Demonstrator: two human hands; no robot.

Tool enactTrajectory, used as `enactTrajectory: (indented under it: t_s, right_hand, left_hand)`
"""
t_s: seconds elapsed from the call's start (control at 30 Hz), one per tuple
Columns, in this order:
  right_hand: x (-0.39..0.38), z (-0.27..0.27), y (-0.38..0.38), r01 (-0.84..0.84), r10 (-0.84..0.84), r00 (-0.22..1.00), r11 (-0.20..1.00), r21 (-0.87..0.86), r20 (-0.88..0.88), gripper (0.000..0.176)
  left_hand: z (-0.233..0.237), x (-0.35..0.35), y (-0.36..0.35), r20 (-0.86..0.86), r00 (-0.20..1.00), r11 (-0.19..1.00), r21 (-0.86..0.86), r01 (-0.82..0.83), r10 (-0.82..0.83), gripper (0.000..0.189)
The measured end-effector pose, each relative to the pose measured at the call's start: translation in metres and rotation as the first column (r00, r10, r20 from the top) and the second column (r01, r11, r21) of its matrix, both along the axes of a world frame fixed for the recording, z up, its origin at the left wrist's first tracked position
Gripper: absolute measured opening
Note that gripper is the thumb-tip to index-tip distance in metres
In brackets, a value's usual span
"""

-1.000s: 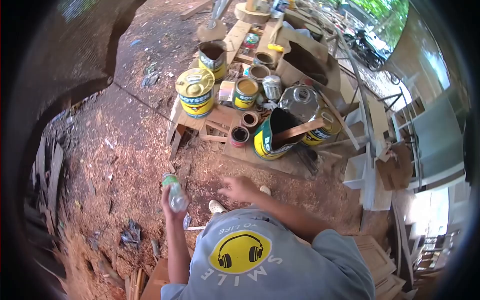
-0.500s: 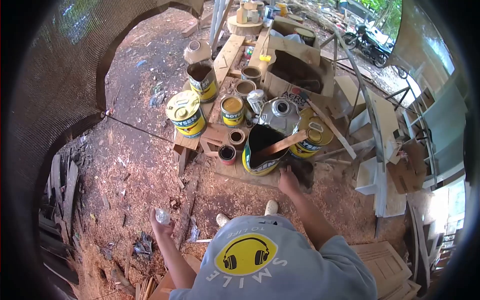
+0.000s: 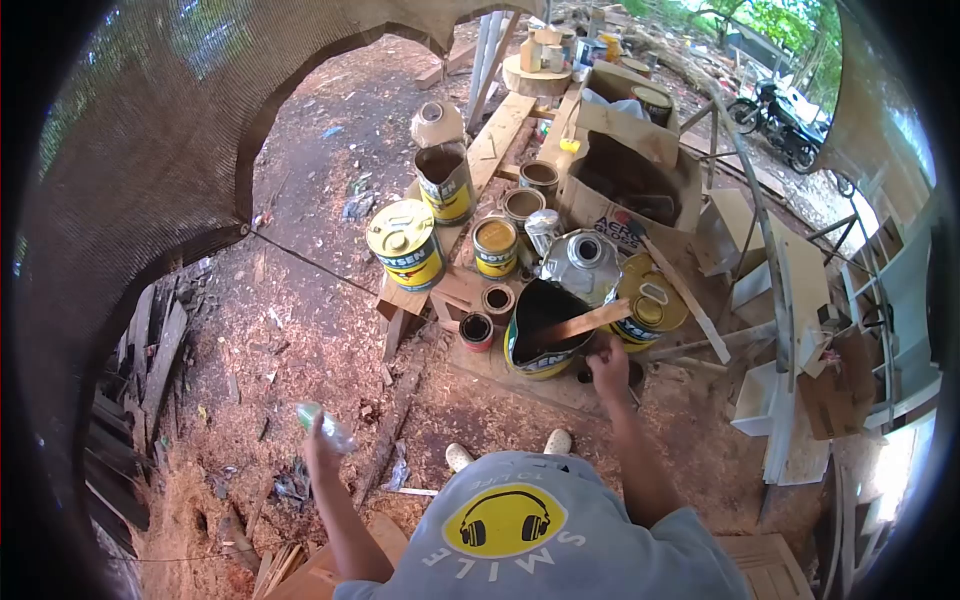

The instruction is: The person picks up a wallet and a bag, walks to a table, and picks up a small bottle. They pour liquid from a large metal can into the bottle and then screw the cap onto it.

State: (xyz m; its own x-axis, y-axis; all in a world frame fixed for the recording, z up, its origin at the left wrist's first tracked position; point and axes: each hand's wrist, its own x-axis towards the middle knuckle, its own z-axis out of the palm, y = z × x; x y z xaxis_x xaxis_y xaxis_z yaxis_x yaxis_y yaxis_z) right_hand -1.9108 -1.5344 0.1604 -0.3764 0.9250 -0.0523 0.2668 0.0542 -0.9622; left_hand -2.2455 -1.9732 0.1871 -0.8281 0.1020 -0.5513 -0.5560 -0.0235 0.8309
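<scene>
My left hand [image 3: 322, 455] is wrapped round a clear plastic bottle [image 3: 338, 434], held out over the ground on the left, its greenish end tilted up. My right hand [image 3: 608, 372] has its fingers curled together at the right side of a cut-open paint can [image 3: 540, 362]. Whatever those fingers hold is hard to make out; dark patches show on either side of them. A flat wooden stick [image 3: 585, 322] leans out of the can, just above the right hand. Behind it stand a silver can [image 3: 572, 268] and a yellow-topped can [image 3: 655, 300].
Small open cans, one red [image 3: 476, 330], stand left of the cut can. A lidded paint can [image 3: 402, 240] sits at the bench's left end. A cardboard box [image 3: 610, 205] lies behind, with a long wood strip [image 3: 690, 300] beside it. Shavings cover the ground [image 3: 290, 350].
The view has shifted, so the bench appears further right. The bottle in my left hand has turned and shows more of its length. My right hand has moved closer to the cut can's rim.
</scene>
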Motion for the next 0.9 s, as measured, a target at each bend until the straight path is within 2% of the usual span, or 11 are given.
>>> enactTrajectory:
  t_s: [0.03,0.13,0.2,0.3,0.33,0.5,0.6,0.7,0.73,0.8,0.9]
  right_hand:
    - [-0.003,0.009,0.000,0.004,-0.006,0.996,1.000,-0.021,-0.087,0.047]
    - [-0.008,0.029,-0.002,-0.036,0.016,0.960,0.997,-0.069,-0.279,0.050]
    - [-0.012,0.023,0.003,-0.037,0.031,0.967,0.999,-0.018,-0.252,0.048]
    - [-0.020,0.032,0.002,-0.014,0.022,0.982,0.999,0.046,-0.186,0.044]
    - [-0.024,0.037,0.000,-0.002,0.012,0.986,0.998,0.065,-0.164,0.042]
    - [-0.030,0.043,0.001,0.019,-0.006,0.992,0.994,0.103,-0.123,0.034]
    - [-0.029,0.052,0.000,0.020,-0.014,0.998,0.994,0.112,-0.059,0.034]
    - [-0.026,0.052,0.003,0.023,-0.018,0.999,0.991,0.129,-0.044,0.034]
    - [-0.026,0.054,0.003,0.024,-0.017,0.999,0.991,0.135,-0.048,0.034]
    - [-0.024,0.058,0.003,0.024,-0.016,0.998,0.990,0.141,-0.058,0.035]
    - [-0.021,0.059,0.003,0.025,-0.014,0.997,0.990,0.136,-0.081,0.035]
  left_hand:
    - [0.000,0.014,0.018,0.206,0.976,0.974,0.196,-0.109,0.068,0.056]
    - [-0.037,0.022,0.034,0.195,0.980,0.990,0.139,0.014,-0.041,0.069]
    - [-0.064,0.018,0.039,0.214,0.973,0.990,0.126,0.058,-0.084,0.052]
    - [-0.076,0.021,0.058,0.282,0.952,0.976,0.208,0.059,-0.118,0.051]
    - [-0.069,0.026,0.071,0.289,0.954,0.994,0.094,0.049,-0.074,0.048]
    - [-0.126,0.044,0.134,0.444,0.882,0.988,0.084,0.133,-0.156,0.045]
    - [-0.155,0.063,0.173,0.514,0.759,0.916,0.177,0.361,-0.399,0.046]
    - [-0.168,0.077,0.206,0.376,0.626,0.724,0.241,0.646,-0.683,0.044]
    - [-0.165,0.078,0.221,0.568,0.580,0.793,0.249,0.556,-0.585,0.042]
    - [-0.157,0.085,0.222,0.374,0.659,0.749,0.184,0.637,-0.653,0.042]
    - [-0.162,0.079,0.212,0.368,0.559,0.663,0.297,0.687,-0.743,0.042]
